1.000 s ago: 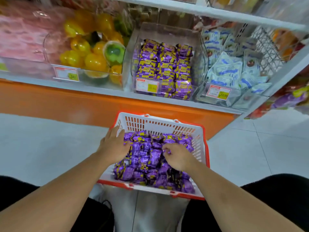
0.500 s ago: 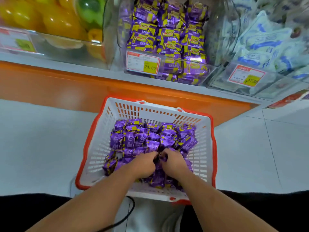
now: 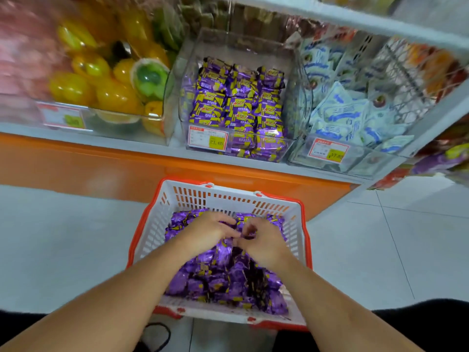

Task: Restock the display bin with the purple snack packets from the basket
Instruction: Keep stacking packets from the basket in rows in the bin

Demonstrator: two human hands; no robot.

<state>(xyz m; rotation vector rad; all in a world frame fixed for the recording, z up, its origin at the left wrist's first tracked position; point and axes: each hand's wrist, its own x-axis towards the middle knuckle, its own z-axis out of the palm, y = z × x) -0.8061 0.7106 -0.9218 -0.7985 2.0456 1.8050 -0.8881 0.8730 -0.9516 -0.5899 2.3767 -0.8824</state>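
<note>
A white basket with an orange rim (image 3: 152, 232) stands on the floor in front of me, heaped with purple snack packets (image 3: 223, 278). Both hands are down in the pile, side by side at its far half. My left hand (image 3: 208, 232) lies over the packets with its fingers curled around some of them. My right hand (image 3: 264, 242) curls its fingers and thumb on packets at the middle. Above, on the shelf, a clear display bin (image 3: 236, 47) holds rows of the same purple packets (image 3: 238, 102) behind a price tag (image 3: 208, 139).
Left of the bin sits a clear bin of yellow and green fruit-shaped jellies (image 3: 106, 80). To its right is a bin of white-and-blue packets (image 3: 347, 118). An orange plinth (image 3: 76, 163) runs under the shelf. Pale floor tiles (image 3: 380, 250) surround the basket.
Both hands have come together and slid toward the basket's far half, gathering packets. My view has tilted up, so more of the shelf shows.
</note>
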